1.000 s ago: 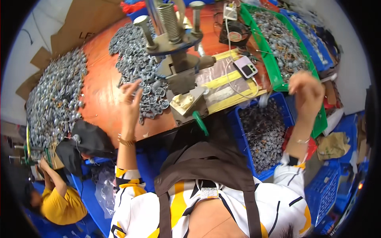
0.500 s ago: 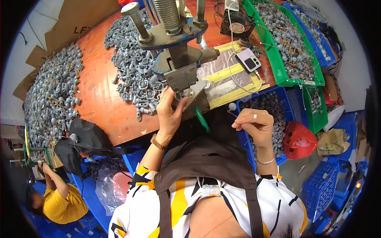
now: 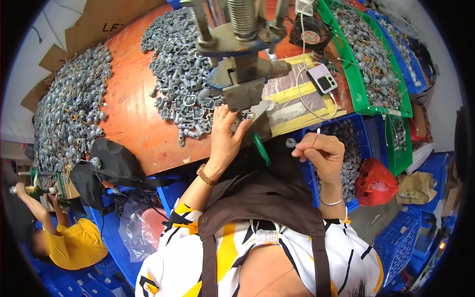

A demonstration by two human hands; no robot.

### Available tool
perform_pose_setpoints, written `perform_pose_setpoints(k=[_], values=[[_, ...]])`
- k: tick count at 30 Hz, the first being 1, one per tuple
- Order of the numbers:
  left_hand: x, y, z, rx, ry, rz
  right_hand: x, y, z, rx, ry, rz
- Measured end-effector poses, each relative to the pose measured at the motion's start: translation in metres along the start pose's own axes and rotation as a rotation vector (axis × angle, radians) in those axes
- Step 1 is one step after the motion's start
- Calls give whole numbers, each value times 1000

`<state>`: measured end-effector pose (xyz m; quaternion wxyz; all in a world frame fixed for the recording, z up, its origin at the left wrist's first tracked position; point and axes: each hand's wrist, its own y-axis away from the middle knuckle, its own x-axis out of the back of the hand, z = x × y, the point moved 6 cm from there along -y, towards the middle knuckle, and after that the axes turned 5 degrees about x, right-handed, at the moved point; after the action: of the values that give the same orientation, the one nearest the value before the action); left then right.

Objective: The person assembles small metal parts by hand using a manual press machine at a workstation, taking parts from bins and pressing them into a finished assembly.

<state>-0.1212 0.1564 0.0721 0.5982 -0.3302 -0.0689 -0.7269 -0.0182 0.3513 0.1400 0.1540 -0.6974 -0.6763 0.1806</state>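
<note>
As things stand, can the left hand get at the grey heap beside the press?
Probably yes: the left hand is at the press, close to the near end of the grey heap, with nothing visible blocking the way.

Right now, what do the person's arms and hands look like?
Both hands are bare, with no gloves. The left hand has a brown band around its wrist. The right hand has a thin silver bangle and what looks like a small ring. The loose sleeves are white with yellow patches and black lines, leaving the forearms uncovered.
</note>
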Motion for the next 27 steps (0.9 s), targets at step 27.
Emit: perform_pose_setpoints(k=[27], values=[[22, 36, -40, 742, 1233, -103, -61, -9, 49, -152, 234, -112]])
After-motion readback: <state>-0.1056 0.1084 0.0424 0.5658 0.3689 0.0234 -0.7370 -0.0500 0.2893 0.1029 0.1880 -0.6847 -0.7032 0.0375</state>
